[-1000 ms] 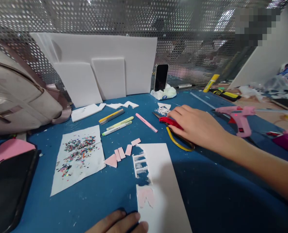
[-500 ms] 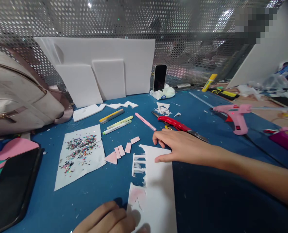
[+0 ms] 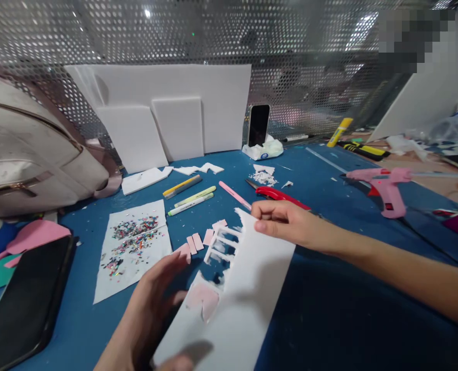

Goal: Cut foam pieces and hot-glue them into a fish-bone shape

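Note:
My right hand [image 3: 281, 221] pinches the far end of a white foam board piece [image 3: 252, 288], thumb on top and fingers curled at its edge. The board lies slantwise before me; its left side has a ragged cut-out with thin white bars like a ladder, and below it a pink-tinted patch [image 3: 202, 300]. My left hand [image 3: 147, 291] is beside the board's left edge, fingers spread and stretched forward. Its thumb is over the board's near end at the bottom of the picture. Small pink pieces [image 3: 194, 242] lie just past the left fingertips, partly covered.
Left: a paper sheet with sequins [image 3: 132, 257], a black phone [image 3: 28, 299] and a backpack [image 3: 31, 154]. Beyond are several markers [image 3: 192, 201], red-handled pliers [image 3: 278, 195], foam scraps [image 3: 263, 178] and an upright phone [image 3: 258, 126]. A pink glue gun [image 3: 387, 188] stands at the right.
The board has swung to a slant, its far end shifting right. My right hand has closed on its corner. My left hand has come forward from the bottom edge and its fingers have spread.

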`<act>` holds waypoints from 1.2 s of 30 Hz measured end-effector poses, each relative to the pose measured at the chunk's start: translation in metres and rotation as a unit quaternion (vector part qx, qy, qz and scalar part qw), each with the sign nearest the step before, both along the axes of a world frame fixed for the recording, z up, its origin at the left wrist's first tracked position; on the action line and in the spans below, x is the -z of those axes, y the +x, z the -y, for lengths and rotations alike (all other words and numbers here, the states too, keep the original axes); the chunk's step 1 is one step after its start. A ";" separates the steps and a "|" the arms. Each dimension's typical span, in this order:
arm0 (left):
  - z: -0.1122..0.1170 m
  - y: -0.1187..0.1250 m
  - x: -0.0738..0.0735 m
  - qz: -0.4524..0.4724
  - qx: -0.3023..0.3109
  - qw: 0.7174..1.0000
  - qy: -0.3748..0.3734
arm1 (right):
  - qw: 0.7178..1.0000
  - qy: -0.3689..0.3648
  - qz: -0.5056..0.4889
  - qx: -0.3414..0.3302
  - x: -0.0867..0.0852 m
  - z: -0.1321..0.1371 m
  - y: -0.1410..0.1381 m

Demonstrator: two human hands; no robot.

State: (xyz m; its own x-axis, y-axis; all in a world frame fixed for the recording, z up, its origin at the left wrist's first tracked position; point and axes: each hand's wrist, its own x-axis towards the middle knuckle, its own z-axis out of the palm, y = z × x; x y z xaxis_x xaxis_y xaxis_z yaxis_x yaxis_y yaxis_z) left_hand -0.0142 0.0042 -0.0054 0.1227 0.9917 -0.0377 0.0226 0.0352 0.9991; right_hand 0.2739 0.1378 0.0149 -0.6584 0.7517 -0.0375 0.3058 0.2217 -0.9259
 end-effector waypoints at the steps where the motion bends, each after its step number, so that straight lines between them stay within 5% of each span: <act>1: -0.002 0.000 0.002 0.060 0.004 0.995 -0.074 | 1.000 -0.009 -0.008 -0.004 0.003 0.002 -0.001; 4: -0.007 -0.002 0.006 0.131 0.050 0.951 -0.276 | 0.999 -0.025 -0.024 -0.010 0.011 0.008 -0.006; 6: -0.009 -0.005 0.008 0.128 0.085 0.930 -0.333 | 0.999 -0.028 -0.032 -0.007 0.015 0.010 -0.007; 14: -0.012 -0.005 0.001 0.146 0.056 0.922 -0.353 | 0.998 -0.028 -0.052 0.006 0.025 0.013 -0.007; 22: -0.008 -0.007 0.014 0.124 0.035 0.924 -0.361 | 0.998 -0.043 -0.050 0.007 0.030 0.012 -0.008; 36: -0.007 -0.005 0.013 0.164 0.039 0.917 -0.363 | 0.998 -0.041 -0.040 0.007 0.030 0.012 -0.007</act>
